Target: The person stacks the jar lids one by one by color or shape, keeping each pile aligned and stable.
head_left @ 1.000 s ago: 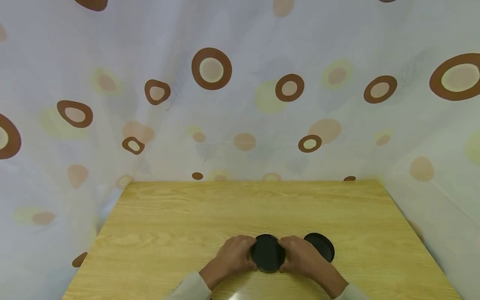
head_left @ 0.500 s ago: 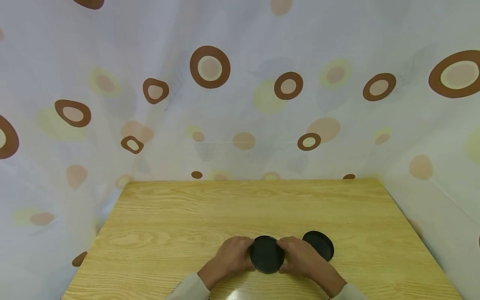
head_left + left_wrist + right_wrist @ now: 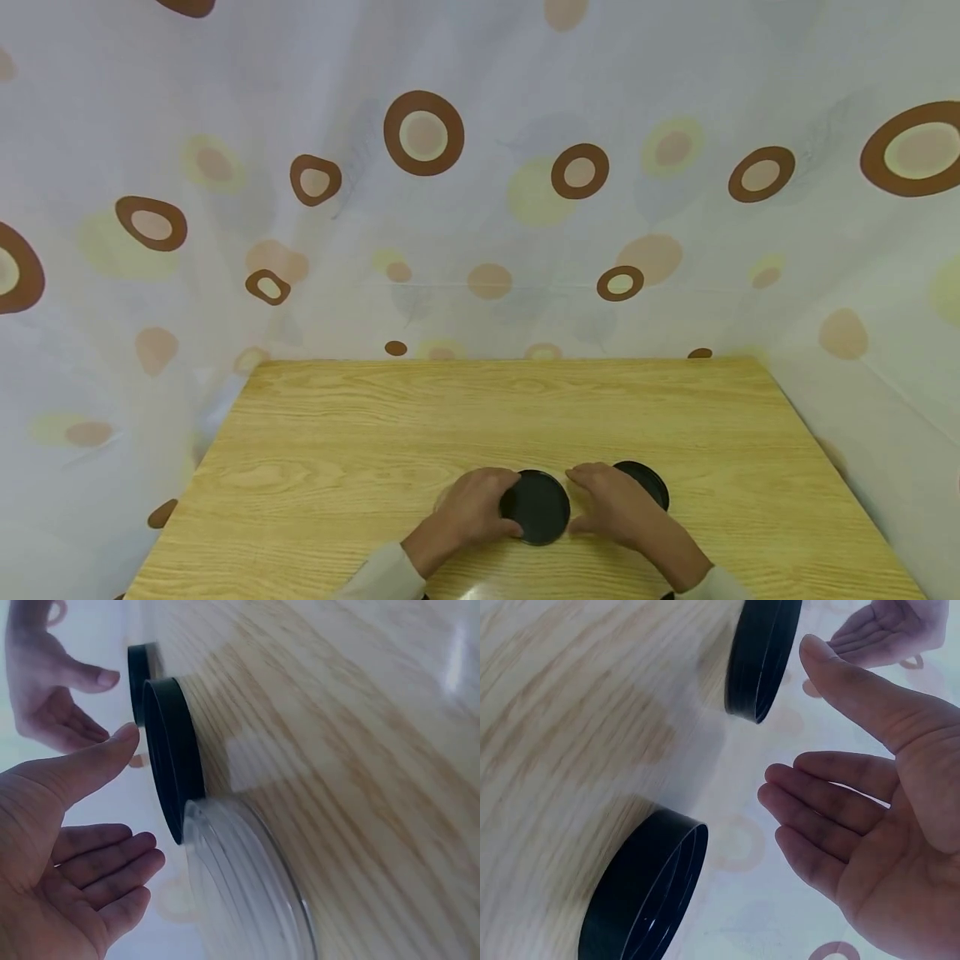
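A black round lid [image 3: 536,507] lies on the table between my two hands, hollow side up. My left hand [image 3: 474,507] is at its left, thumb and fingers spread and relaxed, holding nothing. Opposite it, my right hand [image 3: 611,504] stands clear of the lid's right edge, also spread and holding nothing. Behind the right hand is a second black lid [image 3: 647,479], partly covered by that hand in the head view. A clear, ridged round plastic piece [image 3: 240,885] sits beside the middle lid in the left wrist view; in the head view the left hand mostly hides it.
The wood-grain table [image 3: 360,425] extends around the lids to the back and both sides. A pale curtain [image 3: 480,200] with brown ring patterns encloses its back and sides.
Both hands gripped the middle lid by its sides earlier; now they have let go. The right hand has moved off to the right, while the lid stays nearly in place.
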A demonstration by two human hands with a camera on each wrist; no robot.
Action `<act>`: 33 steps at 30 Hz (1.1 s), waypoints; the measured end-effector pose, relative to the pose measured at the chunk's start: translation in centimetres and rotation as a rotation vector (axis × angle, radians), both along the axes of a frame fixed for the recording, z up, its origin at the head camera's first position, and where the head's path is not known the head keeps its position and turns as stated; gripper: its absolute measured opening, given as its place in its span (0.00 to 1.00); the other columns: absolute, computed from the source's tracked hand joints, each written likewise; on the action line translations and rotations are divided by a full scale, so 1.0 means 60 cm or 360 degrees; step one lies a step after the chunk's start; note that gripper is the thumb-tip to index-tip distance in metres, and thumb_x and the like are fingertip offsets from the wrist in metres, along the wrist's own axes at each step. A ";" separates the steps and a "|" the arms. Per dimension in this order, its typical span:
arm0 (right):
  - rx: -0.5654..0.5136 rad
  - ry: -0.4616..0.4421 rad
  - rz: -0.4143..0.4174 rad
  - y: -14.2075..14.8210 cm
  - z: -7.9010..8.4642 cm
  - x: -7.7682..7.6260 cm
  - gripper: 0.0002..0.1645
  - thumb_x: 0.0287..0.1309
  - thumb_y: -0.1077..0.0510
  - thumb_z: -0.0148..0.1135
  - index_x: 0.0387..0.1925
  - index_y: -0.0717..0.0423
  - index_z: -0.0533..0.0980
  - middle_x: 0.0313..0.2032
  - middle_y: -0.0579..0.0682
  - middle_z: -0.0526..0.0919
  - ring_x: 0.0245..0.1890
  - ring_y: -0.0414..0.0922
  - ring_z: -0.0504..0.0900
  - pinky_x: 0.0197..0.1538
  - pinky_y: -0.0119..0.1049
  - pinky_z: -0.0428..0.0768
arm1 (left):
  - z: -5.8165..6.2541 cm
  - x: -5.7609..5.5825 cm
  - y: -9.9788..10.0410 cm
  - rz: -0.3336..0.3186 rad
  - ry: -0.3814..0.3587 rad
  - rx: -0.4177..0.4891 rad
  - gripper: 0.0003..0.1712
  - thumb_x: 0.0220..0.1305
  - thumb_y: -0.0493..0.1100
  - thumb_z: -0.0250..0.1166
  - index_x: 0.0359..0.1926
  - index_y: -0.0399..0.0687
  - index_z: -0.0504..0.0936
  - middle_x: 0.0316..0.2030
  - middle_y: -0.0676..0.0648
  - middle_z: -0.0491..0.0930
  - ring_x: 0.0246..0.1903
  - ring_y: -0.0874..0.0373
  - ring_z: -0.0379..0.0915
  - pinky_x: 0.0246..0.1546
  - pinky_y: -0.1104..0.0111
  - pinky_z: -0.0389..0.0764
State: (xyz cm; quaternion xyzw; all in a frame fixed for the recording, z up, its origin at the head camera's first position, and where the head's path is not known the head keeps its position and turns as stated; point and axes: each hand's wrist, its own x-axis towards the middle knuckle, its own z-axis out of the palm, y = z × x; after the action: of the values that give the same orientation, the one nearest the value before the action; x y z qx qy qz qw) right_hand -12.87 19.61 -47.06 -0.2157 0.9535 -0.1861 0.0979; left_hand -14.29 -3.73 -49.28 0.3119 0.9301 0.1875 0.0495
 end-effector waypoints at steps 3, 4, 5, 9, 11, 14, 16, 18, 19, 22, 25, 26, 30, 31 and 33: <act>-0.0017 0.0015 -0.0008 0.005 -0.002 -0.001 0.42 0.38 0.47 0.77 0.54 0.67 0.75 0.53 0.61 0.79 0.54 0.59 0.77 0.56 0.55 0.76 | 0.007 0.003 0.009 0.0013 -0.0040 -0.0004 0.38 0.44 0.53 0.77 0.56 0.44 0.78 0.53 0.49 0.81 0.53 0.56 0.77 0.54 0.68 0.78; -0.0024 0.0022 -0.0010 0.006 -0.003 -0.001 0.42 0.39 0.47 0.77 0.53 0.66 0.75 0.52 0.61 0.79 0.54 0.59 0.77 0.56 0.55 0.76 | 0.009 0.004 0.011 0.0017 -0.0045 0.0005 0.38 0.45 0.53 0.77 0.57 0.44 0.78 0.53 0.48 0.80 0.53 0.56 0.77 0.54 0.67 0.78; -0.0033 0.0030 -0.0013 0.007 -0.004 -0.002 0.41 0.38 0.47 0.77 0.53 0.66 0.76 0.52 0.60 0.80 0.54 0.58 0.77 0.55 0.54 0.76 | 0.011 0.004 0.013 0.0018 -0.0042 0.0015 0.37 0.45 0.53 0.77 0.56 0.44 0.78 0.53 0.48 0.80 0.53 0.56 0.77 0.54 0.67 0.78; -0.0076 0.0078 -0.0029 0.011 -0.006 -0.003 0.39 0.38 0.48 0.77 0.51 0.65 0.77 0.50 0.59 0.81 0.52 0.57 0.79 0.54 0.53 0.78 | 0.014 0.004 0.022 0.0020 -0.0010 0.0072 0.35 0.46 0.53 0.76 0.55 0.45 0.78 0.53 0.49 0.81 0.52 0.57 0.77 0.53 0.67 0.79; -0.0092 0.0095 -0.0041 0.015 -0.005 -0.003 0.38 0.38 0.49 0.78 0.50 0.65 0.77 0.49 0.58 0.82 0.51 0.56 0.80 0.53 0.52 0.78 | 0.013 0.004 0.028 0.0029 -0.0003 0.0094 0.35 0.46 0.53 0.76 0.55 0.46 0.78 0.53 0.50 0.81 0.53 0.57 0.77 0.53 0.67 0.79; -0.0108 0.0108 -0.0061 0.022 -0.005 -0.004 0.36 0.39 0.49 0.77 0.50 0.64 0.78 0.49 0.57 0.82 0.50 0.55 0.80 0.52 0.50 0.79 | 0.010 0.004 0.039 0.0030 0.0018 0.0103 0.35 0.47 0.54 0.75 0.55 0.46 0.78 0.53 0.50 0.80 0.53 0.57 0.77 0.54 0.67 0.78; -0.0123 0.0106 -0.0065 0.028 -0.003 -0.004 0.35 0.40 0.50 0.77 0.50 0.64 0.78 0.49 0.57 0.82 0.50 0.55 0.81 0.51 0.50 0.80 | 0.008 0.005 0.049 0.0025 0.0017 0.0096 0.36 0.47 0.55 0.75 0.56 0.46 0.77 0.54 0.49 0.80 0.54 0.56 0.76 0.54 0.67 0.78; -0.0141 0.0110 -0.0065 0.033 -0.002 -0.005 0.34 0.41 0.51 0.76 0.50 0.64 0.77 0.49 0.58 0.82 0.50 0.56 0.80 0.51 0.51 0.80 | 0.008 0.006 0.057 0.0015 0.0022 0.0089 0.36 0.47 0.56 0.75 0.56 0.46 0.77 0.54 0.49 0.80 0.54 0.56 0.76 0.54 0.68 0.78; -0.0143 0.0106 -0.0074 0.035 -0.001 -0.005 0.34 0.41 0.52 0.76 0.50 0.64 0.77 0.49 0.58 0.82 0.50 0.56 0.80 0.51 0.51 0.79 | 0.009 0.007 0.061 0.0017 0.0020 0.0081 0.37 0.47 0.56 0.75 0.57 0.46 0.76 0.55 0.49 0.79 0.55 0.57 0.76 0.54 0.68 0.78; -0.0177 0.0057 -0.0122 0.042 0.002 -0.005 0.33 0.42 0.54 0.76 0.51 0.65 0.77 0.50 0.59 0.81 0.52 0.58 0.79 0.53 0.53 0.78 | 0.012 0.008 0.071 0.0025 0.0008 0.0063 0.38 0.48 0.57 0.74 0.58 0.47 0.75 0.56 0.50 0.78 0.56 0.57 0.75 0.55 0.68 0.78; -0.0192 -0.0004 -0.0175 0.048 0.005 -0.006 0.34 0.42 0.55 0.76 0.51 0.65 0.76 0.52 0.59 0.80 0.53 0.58 0.78 0.54 0.54 0.77 | 0.014 0.007 0.080 0.0038 -0.0013 0.0050 0.37 0.49 0.57 0.73 0.59 0.48 0.75 0.57 0.50 0.78 0.56 0.58 0.74 0.55 0.68 0.77; -0.0198 -0.0019 -0.0186 0.051 0.005 -0.006 0.34 0.42 0.55 0.76 0.52 0.65 0.76 0.52 0.59 0.80 0.53 0.59 0.78 0.54 0.54 0.77 | 0.014 0.006 0.082 0.0038 -0.0019 0.0051 0.37 0.50 0.56 0.73 0.59 0.48 0.74 0.57 0.50 0.77 0.56 0.58 0.74 0.55 0.68 0.78; -0.0186 -0.0014 -0.0192 0.060 0.005 -0.007 0.35 0.41 0.55 0.76 0.52 0.64 0.75 0.52 0.59 0.80 0.53 0.58 0.78 0.54 0.54 0.78 | 0.011 0.003 0.090 0.0032 -0.0030 0.0063 0.36 0.51 0.55 0.73 0.59 0.49 0.74 0.57 0.51 0.77 0.56 0.58 0.74 0.54 0.69 0.78; -0.0188 -0.0004 -0.0191 0.062 0.005 -0.007 0.34 0.41 0.55 0.76 0.52 0.65 0.76 0.52 0.59 0.80 0.53 0.58 0.78 0.54 0.54 0.78 | 0.011 0.002 0.091 0.0030 -0.0030 0.0065 0.35 0.51 0.55 0.73 0.59 0.49 0.74 0.57 0.51 0.77 0.56 0.59 0.74 0.54 0.69 0.78; -0.0199 0.0012 -0.0190 0.067 0.006 -0.008 0.34 0.41 0.55 0.76 0.51 0.64 0.76 0.51 0.58 0.80 0.51 0.58 0.79 0.52 0.53 0.79 | 0.010 0.000 0.094 0.0025 -0.0031 0.0060 0.35 0.52 0.55 0.72 0.59 0.49 0.74 0.57 0.51 0.77 0.57 0.59 0.73 0.55 0.69 0.77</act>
State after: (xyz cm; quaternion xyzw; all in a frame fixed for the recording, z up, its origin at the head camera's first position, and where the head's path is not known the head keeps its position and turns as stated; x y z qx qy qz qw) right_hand -13.34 23.61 -46.72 -0.1650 0.9516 -0.2499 0.0694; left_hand -14.27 1.90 -48.71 0.3036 0.9283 0.2085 0.0511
